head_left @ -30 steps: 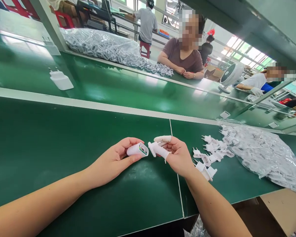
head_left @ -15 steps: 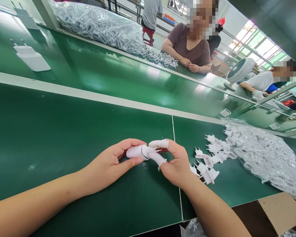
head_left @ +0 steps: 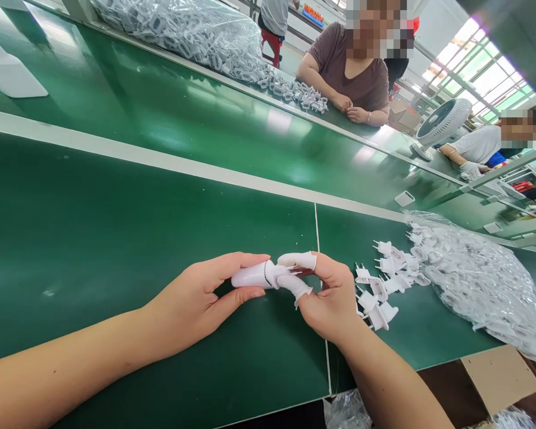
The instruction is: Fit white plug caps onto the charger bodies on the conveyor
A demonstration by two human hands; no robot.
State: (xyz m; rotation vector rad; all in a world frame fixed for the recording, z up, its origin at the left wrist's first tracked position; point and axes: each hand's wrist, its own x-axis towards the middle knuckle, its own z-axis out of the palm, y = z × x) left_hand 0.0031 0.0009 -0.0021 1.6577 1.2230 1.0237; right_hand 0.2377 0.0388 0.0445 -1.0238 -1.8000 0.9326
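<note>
White rounded plastic housing (head_left: pixel 251 276) sits pinched in your left hand (head_left: pixel 209 293) over the green worktop (head_left: pixel 116 238). A clear plastic bag (head_left: pixel 513 298) holds white plugs (head_left: pixel 464 262). Your right hand (head_left: pixel 331 298) pinches a white pronged cap (head_left: pixel 277 274), earlier apart, now against the housing.

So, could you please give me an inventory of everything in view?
Charger body: one, white, in the left hand
Plug piece: one, white, against the charger body's end
Loose plug pieces: several overlapping, white, right of the hands
Near bag: one, clear, white pieces inside, right
Far bag: one, clear, white pieces inside, across the bench
White casings: at least three, middle strip
Bench: green
Fan: one, pale, far right
Stool: one, red, back
Cardboard: brown, lower right
People: at least four, beyond
Finger covers: two, white, right hand
Left hand: one, bare
Right hand: one
</note>
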